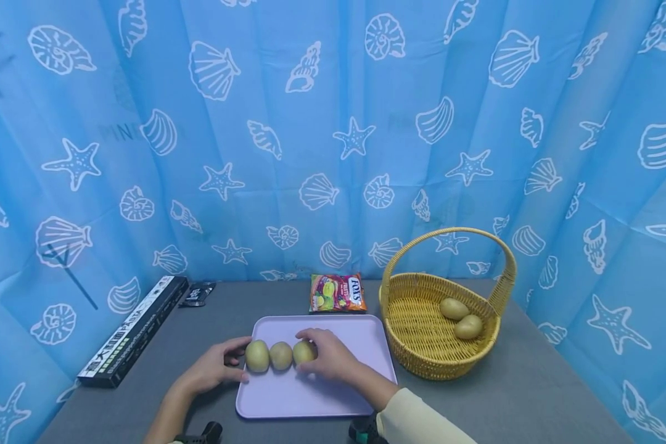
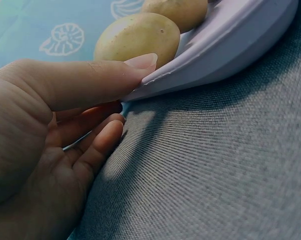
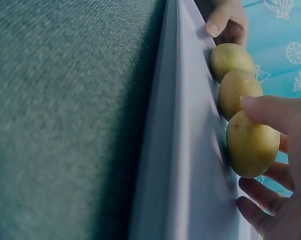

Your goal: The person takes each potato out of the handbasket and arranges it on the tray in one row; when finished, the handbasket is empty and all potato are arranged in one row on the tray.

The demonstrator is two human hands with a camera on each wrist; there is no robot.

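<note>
Three potatoes stand in a row on a lilac tray (image 1: 333, 394). My right hand (image 1: 330, 354) holds the right potato (image 3: 253, 145), thumb on its near side and fingers round the far side. The middle potato (image 1: 281, 356) sits between the other two. At the tray's left edge is my left hand (image 1: 216, 367), beside the left potato (image 1: 257, 356). In the left wrist view its thumb (image 2: 105, 80) lies along the tray rim close to that potato, while the other fingers (image 2: 98, 145) bend loosely outside the tray, over the grey cloth.
A yellow wicker basket (image 1: 416, 361) with a tall handle, holding two potatoes (image 1: 460, 317), stands right of the tray. Behind the tray lies a FOX'S candy bag (image 1: 337, 293). A long black-and-white box (image 1: 133, 333) and a small black packet (image 1: 198, 294) lie at left. A blue curtain (image 1: 333, 154) hangs behind.
</note>
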